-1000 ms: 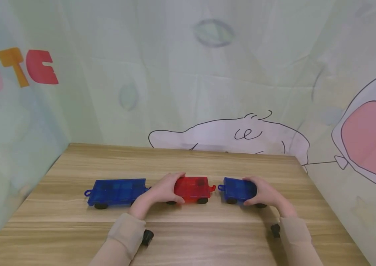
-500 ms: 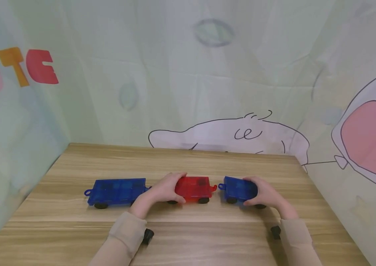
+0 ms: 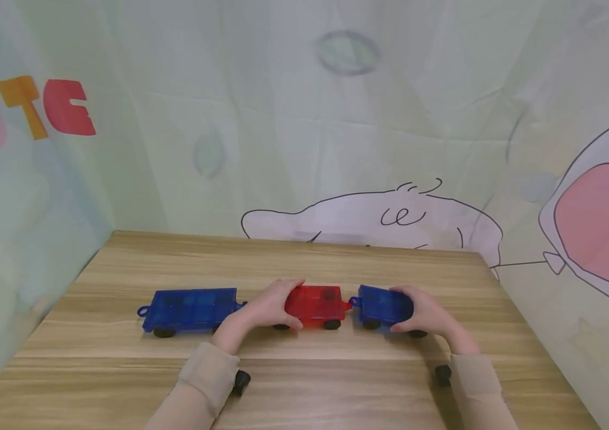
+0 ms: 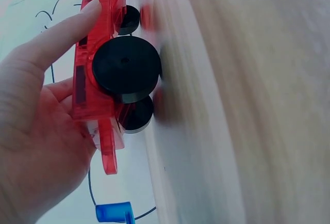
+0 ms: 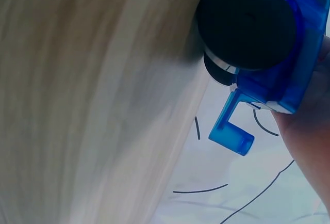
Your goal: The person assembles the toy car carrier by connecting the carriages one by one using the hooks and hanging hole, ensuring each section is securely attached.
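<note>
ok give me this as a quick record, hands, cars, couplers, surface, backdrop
left hand: the left hand grips the red car
right hand: the right hand grips the right blue car
ungripped: left blue car
couplers: red hook and blue ring meet; latching unclear
surface: wood-grain table
backdrop: printed cloth

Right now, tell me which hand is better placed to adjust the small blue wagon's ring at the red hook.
Probably the right hand: it grips the small blue wagon, whose ring sits at the red hook. The left hand grips the red wagon, so it seems better for steadying.
</note>
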Action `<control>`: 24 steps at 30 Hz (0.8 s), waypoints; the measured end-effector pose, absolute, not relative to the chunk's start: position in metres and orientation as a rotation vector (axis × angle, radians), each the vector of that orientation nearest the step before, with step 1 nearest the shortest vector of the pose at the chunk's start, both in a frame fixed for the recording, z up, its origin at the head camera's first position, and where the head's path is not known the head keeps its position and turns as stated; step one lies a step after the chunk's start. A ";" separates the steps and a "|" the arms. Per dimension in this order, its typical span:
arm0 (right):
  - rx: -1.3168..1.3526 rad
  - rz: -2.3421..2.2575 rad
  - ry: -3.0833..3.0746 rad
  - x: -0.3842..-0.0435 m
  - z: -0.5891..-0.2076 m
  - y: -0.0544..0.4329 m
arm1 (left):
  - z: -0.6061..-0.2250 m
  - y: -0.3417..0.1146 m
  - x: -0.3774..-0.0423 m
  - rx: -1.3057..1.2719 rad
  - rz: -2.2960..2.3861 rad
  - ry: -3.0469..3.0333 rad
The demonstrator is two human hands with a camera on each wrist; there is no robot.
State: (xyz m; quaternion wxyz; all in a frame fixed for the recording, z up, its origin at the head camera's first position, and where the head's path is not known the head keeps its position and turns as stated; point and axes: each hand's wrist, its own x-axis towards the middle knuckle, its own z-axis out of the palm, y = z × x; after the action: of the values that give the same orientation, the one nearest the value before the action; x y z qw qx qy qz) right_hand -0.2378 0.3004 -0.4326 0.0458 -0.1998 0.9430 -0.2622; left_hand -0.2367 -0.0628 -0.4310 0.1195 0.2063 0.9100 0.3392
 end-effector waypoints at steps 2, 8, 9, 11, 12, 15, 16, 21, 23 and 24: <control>-0.618 -0.805 2.876 -0.239 -0.433 0.300 | -0.431 -0.063 -0.236 0.593 0.999 2.660; -0.594 -0.818 2.855 -0.240 -0.434 0.299 | -0.432 -0.063 -0.236 0.591 1.002 2.664; -0.592 -0.819 2.853 -0.240 -0.433 0.299 | -0.433 -0.063 -0.237 0.593 1.002 2.665; -0.598 -0.819 2.851 -0.240 -0.433 0.298 | -0.433 -0.063 -0.237 0.595 1.006 2.664; -0.600 -0.824 2.851 -0.240 -0.433 0.298 | -0.433 -0.063 -0.237 0.596 1.005 2.664; -0.616 -0.827 2.850 -0.240 -0.434 0.298 | -0.433 -0.063 -0.237 0.597 1.007 2.663; -0.618 -0.827 2.850 -0.241 -0.434 0.298 | -0.433 -0.063 -0.237 0.599 1.006 2.664; -0.626 -0.825 2.845 -0.242 -0.435 0.298 | -0.434 -0.063 -0.237 0.607 0.992 2.672; -0.624 -0.827 2.841 -0.242 -0.435 0.298 | -0.434 -0.063 -0.237 0.609 0.984 2.675; -0.623 -0.825 2.839 -0.242 -0.435 0.298 | -0.434 -0.063 -0.237 0.608 0.984 2.675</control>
State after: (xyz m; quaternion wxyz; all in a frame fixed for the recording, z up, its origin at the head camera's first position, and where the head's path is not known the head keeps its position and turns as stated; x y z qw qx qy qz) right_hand -0.2419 0.2977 -0.4349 0.0601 -0.2059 0.9379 -0.2727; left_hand -0.2373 -0.0634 -0.4339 0.1134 0.2073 0.9119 0.3355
